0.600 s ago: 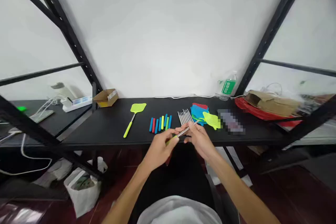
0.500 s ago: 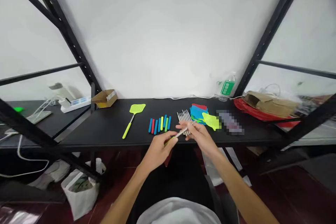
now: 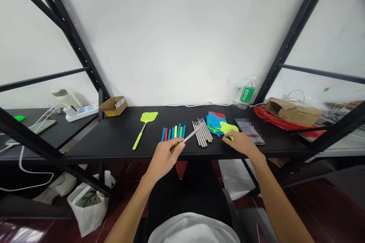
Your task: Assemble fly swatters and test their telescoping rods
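My left hand (image 3: 168, 153) is closed round a yellow-green handle with a metal rod (image 3: 194, 132) sticking out toward the upper right. Over at the swatter pile, my right hand (image 3: 239, 142) has its fingers at a yellow-green fly swatter head (image 3: 227, 127), thumb and fingers pinching its near end. Blue, red and green swatter heads (image 3: 216, 120) lie stacked beside it. Several loose metal rods (image 3: 203, 134) rest side by side between my hands. A row of coloured handles (image 3: 172, 132) lies behind my left hand, which partly hides it. One whole yellow-green fly swatter (image 3: 142, 131) lies on the left.
On the black table (image 3: 114, 136) stand a small cardboard box (image 3: 113, 107) at back left and a plastic bottle (image 3: 247, 93) at back right. A phone (image 3: 251, 131) lies right of the swatter heads, before a red bag (image 3: 270, 119). Black metal posts (image 3: 295, 34) flank the table.
My right hand has left the rod and moved right to the yellow-green swatter head. My left hand has shifted slightly left, still holding the handle with the rod.
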A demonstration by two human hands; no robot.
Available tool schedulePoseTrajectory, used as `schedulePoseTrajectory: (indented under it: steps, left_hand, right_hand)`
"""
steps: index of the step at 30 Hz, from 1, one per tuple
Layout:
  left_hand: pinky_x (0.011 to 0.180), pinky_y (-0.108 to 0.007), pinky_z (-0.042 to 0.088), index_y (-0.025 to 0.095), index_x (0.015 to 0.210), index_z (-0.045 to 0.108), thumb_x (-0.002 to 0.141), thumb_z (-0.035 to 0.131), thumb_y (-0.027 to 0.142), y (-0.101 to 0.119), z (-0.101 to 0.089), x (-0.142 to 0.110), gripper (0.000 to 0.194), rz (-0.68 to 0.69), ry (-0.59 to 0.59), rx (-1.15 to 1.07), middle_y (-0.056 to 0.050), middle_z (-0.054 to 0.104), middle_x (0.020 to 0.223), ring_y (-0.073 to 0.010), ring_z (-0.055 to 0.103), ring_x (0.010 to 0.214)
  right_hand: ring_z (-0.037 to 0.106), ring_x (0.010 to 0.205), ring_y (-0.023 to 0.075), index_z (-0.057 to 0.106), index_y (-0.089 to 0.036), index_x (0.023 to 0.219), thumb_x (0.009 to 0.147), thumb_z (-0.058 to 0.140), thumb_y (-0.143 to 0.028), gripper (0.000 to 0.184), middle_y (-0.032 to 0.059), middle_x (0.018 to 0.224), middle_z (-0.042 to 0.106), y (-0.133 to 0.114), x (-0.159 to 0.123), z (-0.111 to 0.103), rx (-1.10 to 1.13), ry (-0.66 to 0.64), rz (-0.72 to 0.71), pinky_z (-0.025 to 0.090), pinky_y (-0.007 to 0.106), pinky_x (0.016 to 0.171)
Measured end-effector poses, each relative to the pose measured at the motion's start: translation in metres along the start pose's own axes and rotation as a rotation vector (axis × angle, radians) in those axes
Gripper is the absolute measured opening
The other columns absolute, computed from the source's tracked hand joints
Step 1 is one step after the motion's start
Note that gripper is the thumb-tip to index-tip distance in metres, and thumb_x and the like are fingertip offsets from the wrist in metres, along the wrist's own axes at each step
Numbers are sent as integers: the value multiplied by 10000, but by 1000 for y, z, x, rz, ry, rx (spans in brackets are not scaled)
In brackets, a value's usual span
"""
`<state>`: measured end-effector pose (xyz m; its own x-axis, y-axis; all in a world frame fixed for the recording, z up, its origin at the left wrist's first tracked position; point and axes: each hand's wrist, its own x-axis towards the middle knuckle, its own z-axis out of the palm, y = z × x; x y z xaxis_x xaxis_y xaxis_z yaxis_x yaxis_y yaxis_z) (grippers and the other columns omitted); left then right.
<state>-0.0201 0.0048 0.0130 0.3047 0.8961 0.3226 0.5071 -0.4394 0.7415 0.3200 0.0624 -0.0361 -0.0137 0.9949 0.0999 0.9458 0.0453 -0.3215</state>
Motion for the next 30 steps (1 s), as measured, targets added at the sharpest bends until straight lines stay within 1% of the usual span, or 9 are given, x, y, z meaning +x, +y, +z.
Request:
schedulePoseTrajectory:
  steps: [4,7,11,15,19,23,27,28,30]
  left_hand:
    - [579,-246,358,177,1097,745,974,471,478,-2,-1,-1,426,1,1,-7,-16,649,721,-145,505,619]
    - [585,-250,353,176,1117,733,984,458,480,-4,0,-1,431,-5,-15,-12,-20,650,748,-144,496,629]
    - [590,-255,330,186,1092,724,998,455,469,-6,3,-1,401,-5,-43,-11,-8,646,778,-131,464,627]
    - [592,-254,317,197,1062,719,1004,459,460,-7,4,-2,375,-1,-63,-8,7,632,774,-123,440,622]
    - [588,-253,313,200,1068,721,1001,465,456,-7,4,-2,368,-6,-64,-3,15,613,741,-125,433,615]
    - [590,-254,317,199,1126,715,1000,463,465,-7,3,-2,388,-23,-70,8,8,627,748,-129,442,614]
    - [588,-254,318,189,1132,718,998,460,465,-6,3,-3,402,-20,-73,22,1,627,737,-132,446,610]
    - [585,-253,317,187,1128,720,997,460,465,-5,3,-3,403,-17,-73,22,0,623,732,-132,446,609]
    - [579,-251,314,187,1111,725,996,461,465,-4,3,-3,400,-13,-76,19,1,619,728,-132,446,607]
  right_hand:
    - [675,1041,284,765,-278,962,920,543,-332,232,50,1130,739,-8,-2,-5,-99,31,37,449,323,754]
    - [683,983,292,730,-287,1073,901,601,-335,221,71,1060,743,-9,-2,-8,-165,64,141,434,322,709]
    - [668,1014,294,688,-252,1109,873,664,-437,301,92,1091,719,-10,-1,-4,-160,126,188,450,324,714]
    - [636,1097,323,627,-223,1208,841,685,-517,474,124,1193,672,-15,0,4,-179,165,192,472,345,730]
    - [679,1005,328,601,-228,1320,862,638,-394,489,131,1122,711,-21,-2,0,-209,100,207,471,366,747]
    - [692,935,332,681,-221,1241,858,551,-327,418,149,986,731,-19,-7,-20,-204,149,271,461,367,739]
    - [674,827,294,731,-156,937,850,505,-318,292,133,800,705,0,-13,-46,-36,425,301,463,356,718]
    - [667,799,277,721,-161,879,828,531,-327,257,111,756,695,5,-14,-51,92,502,284,473,348,709]
    - [665,754,247,698,-181,838,770,612,-350,201,74,742,698,12,-16,-57,498,596,231,508,335,675]
